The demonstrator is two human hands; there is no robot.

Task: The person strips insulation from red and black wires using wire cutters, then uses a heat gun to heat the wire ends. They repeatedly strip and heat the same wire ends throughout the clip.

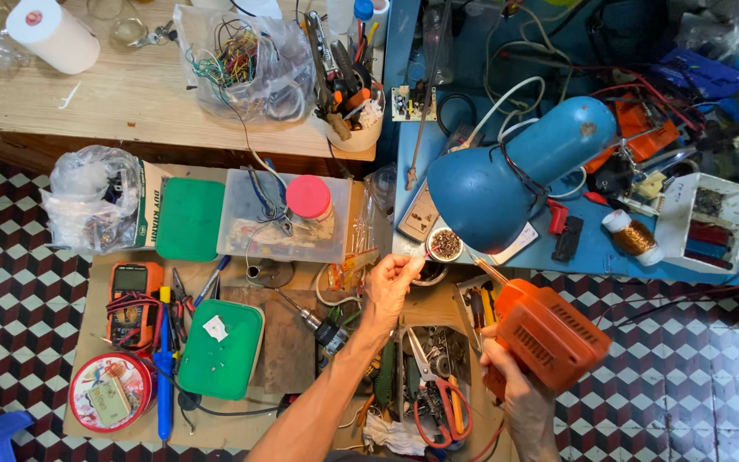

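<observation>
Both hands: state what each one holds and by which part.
Right hand grips the orange soldering gun by its handle. Left hand pinches something small at its fingertips; too small to identify.

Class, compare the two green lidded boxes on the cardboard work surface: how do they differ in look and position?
The upper green box has a plain, bare lid; the lower green box carries a small scrap of white paper on its lid. The upper one sits square beside the clear plastic container; the lower one lies slightly tilted, next to the orange multimeter. Both are green, rounded-cornered and closed, away from both hands.
</observation>
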